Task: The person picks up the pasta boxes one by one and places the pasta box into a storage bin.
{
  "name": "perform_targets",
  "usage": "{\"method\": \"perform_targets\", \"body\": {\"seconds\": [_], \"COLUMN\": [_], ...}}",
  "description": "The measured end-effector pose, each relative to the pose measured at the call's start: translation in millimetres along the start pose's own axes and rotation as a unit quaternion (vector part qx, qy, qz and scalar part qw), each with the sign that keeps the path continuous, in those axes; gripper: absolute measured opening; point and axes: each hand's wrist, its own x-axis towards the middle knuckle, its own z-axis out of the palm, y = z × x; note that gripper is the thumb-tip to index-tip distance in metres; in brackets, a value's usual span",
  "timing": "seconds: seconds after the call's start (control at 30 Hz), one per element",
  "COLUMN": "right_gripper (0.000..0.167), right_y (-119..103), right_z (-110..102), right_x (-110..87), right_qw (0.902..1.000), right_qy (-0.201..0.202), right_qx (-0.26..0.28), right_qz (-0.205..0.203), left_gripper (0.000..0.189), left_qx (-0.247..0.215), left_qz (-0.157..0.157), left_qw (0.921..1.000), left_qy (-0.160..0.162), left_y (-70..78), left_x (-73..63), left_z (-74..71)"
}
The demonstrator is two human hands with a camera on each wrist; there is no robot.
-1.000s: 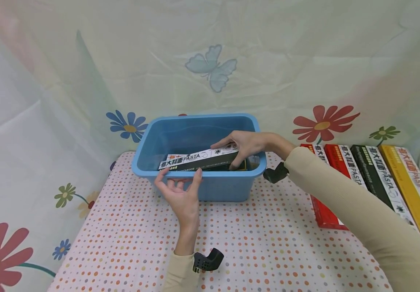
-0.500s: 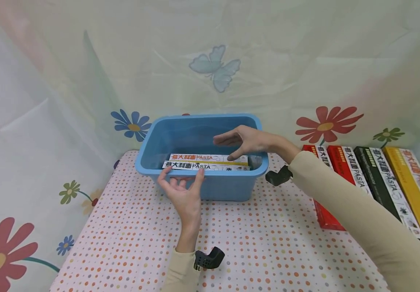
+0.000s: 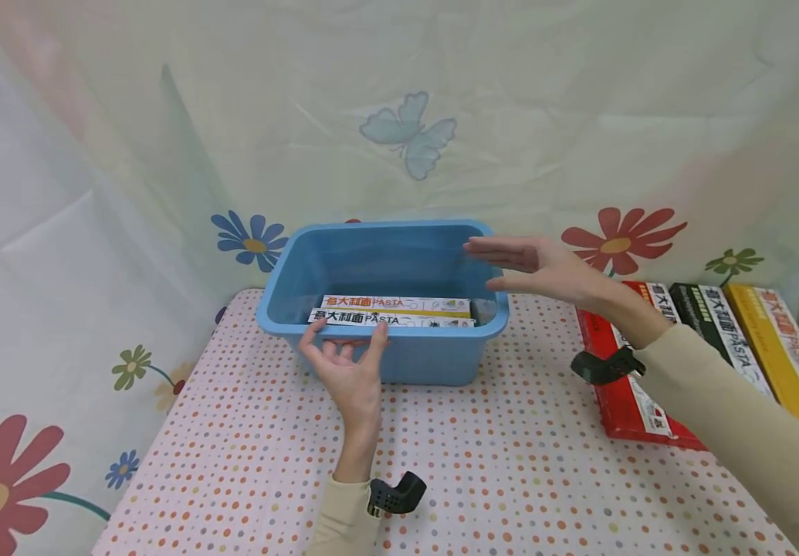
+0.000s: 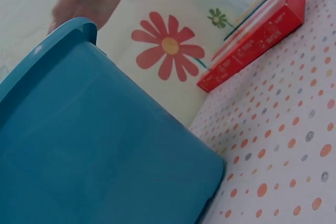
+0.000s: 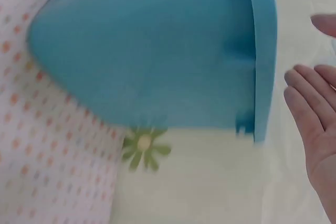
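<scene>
A blue plastic bin point(image 3: 434, 359) stands on the dotted tablecloth. Inside it, along the near wall, lie two pasta boxes side by side: one with black lettering point(image 3: 413, 320) and one with orange lettering point(image 3: 434, 304). My left hand point(image 3: 350, 382) grips the middle of the bin's front rim, thumb and forefinger over the edge. Fingers spread and holding nothing, my right hand point(image 3: 555, 270) hovers over the bin's right end. In the right wrist view the same hand point(image 5: 320, 124) appears apart from the bin's rim.
At the table's right side lies a row of pasta boxes: red ones point(image 3: 604, 386), a dark green one point(image 3: 701, 313) and a yellow one point(image 3: 760, 324). My right forearm partly covers them. A floral curtain point(image 3: 545, 139) hangs behind the bin.
My right hand has let go of the dark green pasta box, which dropped into the bin in front of the other. It then rose and moved right. My left hand stays on the rim.
</scene>
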Motion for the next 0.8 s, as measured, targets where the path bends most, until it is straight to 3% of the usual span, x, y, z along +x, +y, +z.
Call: {"method": "perform_targets", "body": {"seconds": [0.17,0.4,0.6,0.8], "right_gripper": [0.065,0.059,0.062,0.063], "right_y": [14.1,51.8,81.3,104.0], "right_z": [-16.1,-30.2,-21.4,-1.7], "right_x": [-48.9,-113.9,-156.5,-179.5], "right_qw": [0.9947,0.9846,0.9676,0.9558], "right_qy": [0.090,0.166,0.230,0.251], "right_qx": [-0.039,-0.043,-0.047,-0.043], "right_qz": [0.031,0.036,0.093,0.146], "left_gripper": [0.077,0.078,0.078,0.078], "left_qx": [-0.007,-0.007,-0.008,-0.010], "left_qz": [0.001,0.003,0.000,-0.013], "left_qw": [1.0000,0.9999,0.9999,0.9998], "left_qy": [-0.006,-0.010,-0.011,-0.007], "left_y": [-1.3,-1.0,-0.3,-0.4], "left_x": [-1.8,-3.6,-3.2,-4.1], "left_z": [3.3,6.1,7.1,3.8]}}
